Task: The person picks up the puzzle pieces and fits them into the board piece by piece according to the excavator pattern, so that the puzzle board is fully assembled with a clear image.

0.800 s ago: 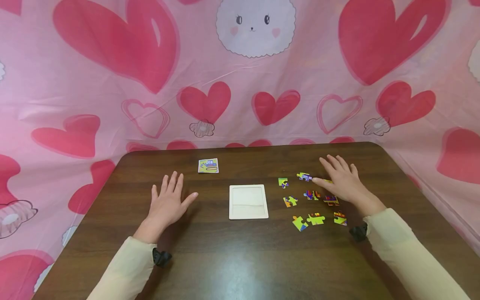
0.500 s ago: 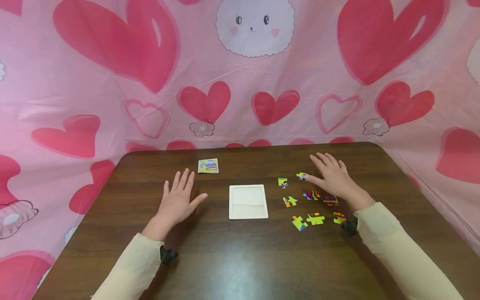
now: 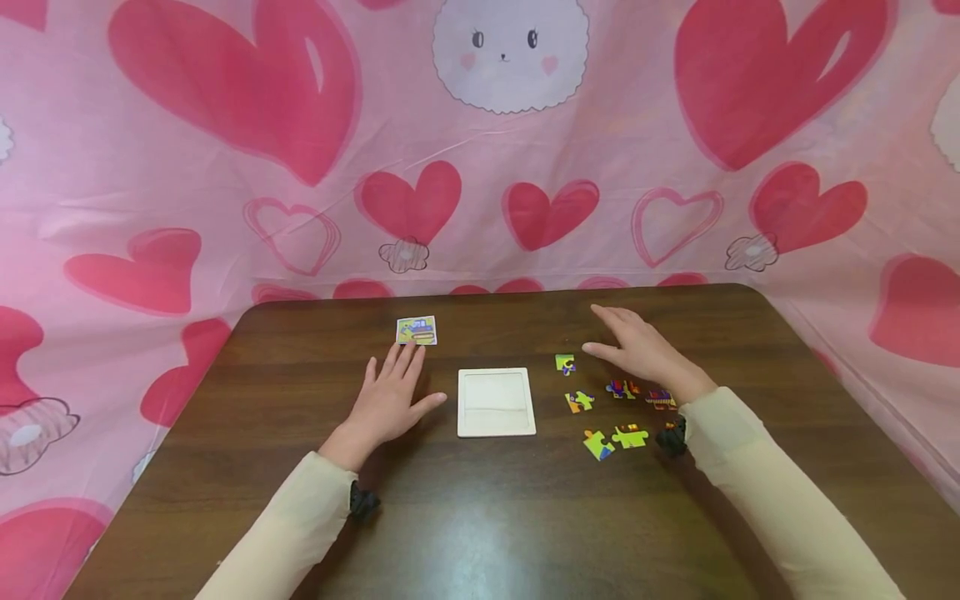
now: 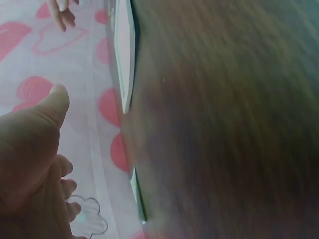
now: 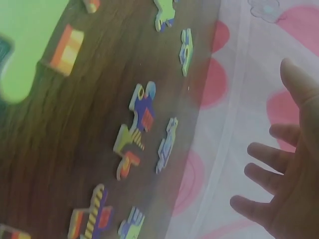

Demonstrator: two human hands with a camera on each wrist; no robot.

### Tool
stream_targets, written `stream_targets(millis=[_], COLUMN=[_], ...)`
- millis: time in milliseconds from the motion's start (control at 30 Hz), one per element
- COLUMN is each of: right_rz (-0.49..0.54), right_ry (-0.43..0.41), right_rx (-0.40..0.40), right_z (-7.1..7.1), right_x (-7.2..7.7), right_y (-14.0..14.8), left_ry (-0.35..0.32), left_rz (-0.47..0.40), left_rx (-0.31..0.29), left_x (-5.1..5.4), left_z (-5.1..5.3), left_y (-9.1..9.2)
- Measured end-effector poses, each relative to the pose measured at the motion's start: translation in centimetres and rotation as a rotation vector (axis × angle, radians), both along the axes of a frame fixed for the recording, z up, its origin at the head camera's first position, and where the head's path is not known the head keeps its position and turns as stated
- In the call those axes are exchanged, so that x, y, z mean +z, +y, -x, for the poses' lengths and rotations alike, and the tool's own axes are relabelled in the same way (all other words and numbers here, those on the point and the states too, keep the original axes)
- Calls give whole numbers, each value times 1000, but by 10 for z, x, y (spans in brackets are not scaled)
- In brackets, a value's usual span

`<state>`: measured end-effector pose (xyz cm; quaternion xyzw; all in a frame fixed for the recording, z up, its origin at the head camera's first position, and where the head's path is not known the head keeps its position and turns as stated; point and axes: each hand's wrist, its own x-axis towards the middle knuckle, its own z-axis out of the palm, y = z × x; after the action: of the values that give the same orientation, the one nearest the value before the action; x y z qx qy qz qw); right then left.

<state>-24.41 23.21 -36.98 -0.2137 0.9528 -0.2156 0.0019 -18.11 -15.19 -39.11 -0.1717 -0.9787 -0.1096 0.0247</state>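
Note:
My left hand (image 3: 390,400) is held out with spread, straight fingers, left of a square pale wooden tray (image 3: 497,372). Its fingertips reach the near edge of a picture card (image 3: 417,327) showing a blue digger; contact cannot be told. My right hand (image 3: 645,350) hovers with extended fingers over the far side of several colourful jigsaw pieces (image 3: 630,437), holding nothing. In the head view it hides some of them. A purple-and-red piece (image 5: 144,112) and a striped piece (image 5: 94,211) lie flat in the right wrist view, apart from the fingers.
Everything lies on a dark wooden table (image 3: 480,517). A pink curtain (image 3: 480,208) printed with hearts hangs behind its far edge and along both sides. The tray stands between the card and the jigsaw pieces.
Both hands have moved inward: the left one rightward and slightly down, close to the card and tray, the right one leftward across the far pieces. Card, tray and visible pieces stayed put.

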Motion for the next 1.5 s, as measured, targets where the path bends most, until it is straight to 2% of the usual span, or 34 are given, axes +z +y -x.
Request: stream_targets(millis=[267, 500, 600, 800, 1033, 1367, 1500], right_rz=[32, -7, -28, -79, -153, -161, -153], right_ry=[-115, -147, -164, -178, -162, -139, -159], right_rx=[25, 53, 66, 82, 49, 60, 59], right_z=[6, 10, 11, 15, 18, 21, 22], right_x=[-5, -11, -14, -23, -25, -25, -25], right_y=[-17, -29, -32, -39, -45, -44, -44], left_ry=[-96, -172, -204, -268, -327, -343, -341], left_rz=[9, 13, 21, 47, 66, 68, 79], left_rx=[-90, -173, -190, -212, -228, -217, -218], left_x=[-5, -7, -9, -12, -11, -10, -10], left_z=[6, 9, 9, 10, 11, 10, 10], left_y=[12, 18, 20, 23, 26, 30, 30])
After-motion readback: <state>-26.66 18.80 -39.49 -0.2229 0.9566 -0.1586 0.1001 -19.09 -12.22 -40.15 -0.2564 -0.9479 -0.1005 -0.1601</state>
